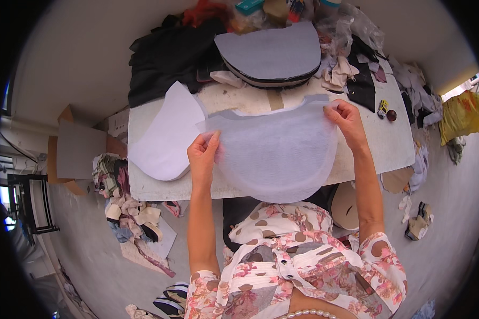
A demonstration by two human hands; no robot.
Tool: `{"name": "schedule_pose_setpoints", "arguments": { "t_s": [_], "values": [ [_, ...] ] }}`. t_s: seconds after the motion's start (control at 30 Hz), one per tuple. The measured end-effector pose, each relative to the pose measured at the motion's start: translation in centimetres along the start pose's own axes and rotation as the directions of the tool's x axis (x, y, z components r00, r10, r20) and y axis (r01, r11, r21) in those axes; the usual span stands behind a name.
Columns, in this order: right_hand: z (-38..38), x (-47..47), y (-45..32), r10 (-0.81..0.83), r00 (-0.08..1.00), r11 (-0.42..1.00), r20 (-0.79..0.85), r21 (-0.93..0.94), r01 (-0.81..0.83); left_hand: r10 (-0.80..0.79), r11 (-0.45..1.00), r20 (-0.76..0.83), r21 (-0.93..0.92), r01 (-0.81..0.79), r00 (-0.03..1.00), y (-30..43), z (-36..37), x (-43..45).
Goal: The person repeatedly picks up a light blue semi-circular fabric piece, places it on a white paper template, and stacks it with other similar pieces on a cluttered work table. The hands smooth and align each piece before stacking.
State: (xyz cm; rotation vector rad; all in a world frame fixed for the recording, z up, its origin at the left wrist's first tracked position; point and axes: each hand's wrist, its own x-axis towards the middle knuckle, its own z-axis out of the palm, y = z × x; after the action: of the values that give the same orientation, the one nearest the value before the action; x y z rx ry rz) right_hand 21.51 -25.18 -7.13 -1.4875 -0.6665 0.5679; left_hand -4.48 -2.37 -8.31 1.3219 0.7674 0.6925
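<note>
A thin, translucent white sheet of fabric (277, 155), rounded at the bottom, is stretched between my two hands. My left hand (204, 150) pinches its left edge between thumb and fingers. At the upper right corner, my right hand (345, 119) grips it the same way. Along the top, a grey strip of material (317, 97) shows at the sheet's edge; how the two are joined I cannot tell. A stack of white curved pieces (165, 139) lies left of the sheet. Behind it sits a pile of grey half-round pieces (271, 52) with dark layers underneath.
Black fabric (169, 60) covers the back left of the white table (383, 149). A toy car (383, 108) and a dark round object (391, 115) lie at right. Fabric scraps (133, 219) and an open cardboard box (80, 149) are to the left; a yellow bag (463, 115) is far right.
</note>
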Motion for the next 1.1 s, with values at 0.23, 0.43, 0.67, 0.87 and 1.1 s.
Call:
{"name": "schedule_pose_setpoints", "arguments": {
  "t_s": [0.23, 0.43, 0.67, 0.87, 1.1],
  "values": [
    [-0.9, 1.0, 2.9, 0.071, 0.993, 0.970, -0.099, -0.226, -0.092, 0.163, 0.913, -0.135, 0.395, -0.098, 0.977, -2.7, 0.8, 2.5],
    [-0.2, 1.3, 4.3, -0.091, 0.967, 0.830, -0.236, -0.554, -0.057, 0.171, 0.864, -0.145, 0.498, -0.077, 0.975, -2.5, 0.8, 2.7],
    [0.0, 1.3, 4.2, -0.105, 0.954, 0.820, -0.281, -0.567, -0.076, 0.170, 0.880, -0.121, 0.464, -0.096, 0.978, -2.6, 0.9, 2.9],
    [0.2, 1.1, 3.9, -0.116, 0.954, 0.795, -0.277, -0.602, -0.078, 0.164, 0.862, -0.113, 0.500, -0.086, 0.980, -2.7, 0.6, 3.1],
    [0.2, 0.8, 3.1, -0.148, 0.968, 0.689, -0.202, -0.723, -0.046, 0.019, 0.908, -0.103, 0.419, 0.026, 0.995, -1.9, 0.4, 3.3]
  ]
}}
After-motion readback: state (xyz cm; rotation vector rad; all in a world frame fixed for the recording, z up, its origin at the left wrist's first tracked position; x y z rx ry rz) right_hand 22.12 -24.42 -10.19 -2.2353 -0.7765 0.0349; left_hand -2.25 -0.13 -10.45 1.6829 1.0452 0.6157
